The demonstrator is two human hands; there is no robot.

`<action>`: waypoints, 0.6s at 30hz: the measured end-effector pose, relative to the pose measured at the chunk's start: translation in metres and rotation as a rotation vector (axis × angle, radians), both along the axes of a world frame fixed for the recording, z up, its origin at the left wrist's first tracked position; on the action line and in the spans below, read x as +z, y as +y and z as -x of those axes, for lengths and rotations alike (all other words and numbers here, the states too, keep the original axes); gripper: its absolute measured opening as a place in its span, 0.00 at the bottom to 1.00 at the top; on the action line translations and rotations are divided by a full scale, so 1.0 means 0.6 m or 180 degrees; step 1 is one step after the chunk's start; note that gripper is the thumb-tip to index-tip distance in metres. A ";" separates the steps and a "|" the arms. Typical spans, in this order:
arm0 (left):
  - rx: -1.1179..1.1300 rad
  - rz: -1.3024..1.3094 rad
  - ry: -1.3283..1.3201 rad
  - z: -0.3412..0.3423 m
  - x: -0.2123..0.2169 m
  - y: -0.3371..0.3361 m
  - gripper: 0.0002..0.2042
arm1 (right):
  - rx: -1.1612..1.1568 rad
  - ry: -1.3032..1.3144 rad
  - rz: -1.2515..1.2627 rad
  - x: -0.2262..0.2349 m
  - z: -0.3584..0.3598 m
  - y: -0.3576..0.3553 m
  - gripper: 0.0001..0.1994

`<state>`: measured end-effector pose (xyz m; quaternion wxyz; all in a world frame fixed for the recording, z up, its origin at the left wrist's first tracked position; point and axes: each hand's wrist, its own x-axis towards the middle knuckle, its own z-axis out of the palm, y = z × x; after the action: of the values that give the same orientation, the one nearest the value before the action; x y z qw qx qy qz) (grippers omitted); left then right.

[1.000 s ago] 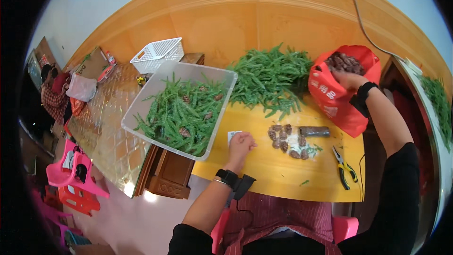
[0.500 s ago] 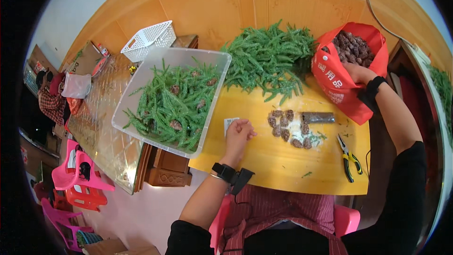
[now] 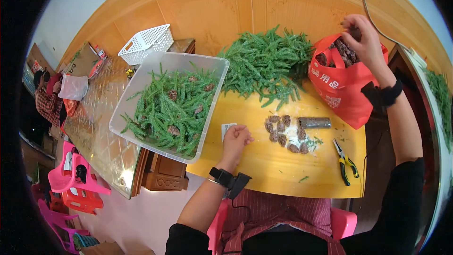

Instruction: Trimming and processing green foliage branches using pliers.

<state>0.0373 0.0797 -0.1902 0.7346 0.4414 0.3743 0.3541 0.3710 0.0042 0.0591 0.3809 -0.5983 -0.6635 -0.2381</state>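
Observation:
My right hand [image 3: 365,40] is raised over the mouth of a red fabric bag [image 3: 339,85]. Its fingers close on a dark brown pine cone [image 3: 354,32], partly hidden by the hand. More pine cones [image 3: 347,56] fill the bag below. On the yellow table [image 3: 264,174], my left hand [image 3: 237,144] rests with loosely curled fingers and nothing visible in them. A small white card [image 3: 226,130] lies beside it. Several loose pine cones [image 3: 282,139] are grouped mid-table around white powder, next to a dark cylinder [image 3: 315,123] lying on its side.
Green artificial pine sprigs [image 3: 264,63] are heaped at the back. Left of the table, a clear plastic bin [image 3: 118,123] holds sprigs with pine cones. Yellow-and-black pliers [image 3: 344,160] lie at the right. A white basket [image 3: 146,47] stands on the glass-topped table [image 3: 106,137].
My right hand has come up out of the red bag with a pine cone, and the bag's rim and strap have shifted. My left hand stays on the table.

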 end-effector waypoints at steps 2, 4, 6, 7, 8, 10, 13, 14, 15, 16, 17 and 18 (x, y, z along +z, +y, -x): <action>-0.0020 -0.0063 -0.0020 0.011 0.003 0.003 0.08 | 0.0725 0.0094 0.0379 -0.010 0.078 0.001 0.09; 0.0035 -0.0026 -0.0063 0.011 0.010 -0.001 0.08 | 0.1168 -0.0048 0.1280 -0.044 0.148 -0.005 0.10; 0.0132 -0.0013 -0.0093 0.014 0.005 0.002 0.07 | 0.1547 0.0085 0.1695 -0.118 0.189 -0.002 0.10; 0.0076 -0.0036 -0.0164 0.009 -0.005 0.005 0.07 | 0.1600 0.0221 0.2007 -0.151 0.198 -0.005 0.10; -0.0005 -0.0053 -0.0247 0.000 -0.010 0.006 0.07 | 0.1381 0.0284 0.2438 -0.179 0.196 -0.006 0.11; -0.0039 -0.0076 -0.0222 -0.006 -0.006 0.005 0.07 | 0.1223 0.0221 0.2702 -0.214 0.196 0.000 0.11; -0.0105 -0.0050 -0.0187 0.004 -0.008 0.010 0.07 | 0.0840 -0.0025 0.3101 -0.216 0.200 0.028 0.11; -0.0170 -0.0015 -0.0190 0.008 -0.009 0.011 0.07 | 0.0583 -0.0208 0.3217 -0.210 0.199 0.043 0.11; -0.0172 -0.0012 -0.0212 0.007 -0.009 0.009 0.07 | 0.0574 -0.0350 0.2806 -0.219 0.180 0.064 0.11; -0.0157 0.0021 -0.0305 0.010 -0.008 0.008 0.07 | 0.0454 -0.0042 0.2695 -0.210 0.175 0.094 0.11; -0.0140 0.0053 -0.0395 0.012 -0.008 0.006 0.07 | 0.0339 0.0267 0.2580 -0.200 0.169 0.125 0.10; -0.0118 0.0042 -0.0410 0.013 -0.010 0.007 0.07 | 0.0283 0.0218 0.2013 -0.195 0.159 0.154 0.10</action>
<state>0.0292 0.0836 -0.1962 0.7665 0.4198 0.3204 0.3656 0.2758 0.0965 -0.0580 0.2082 -0.6652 -0.7169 0.0170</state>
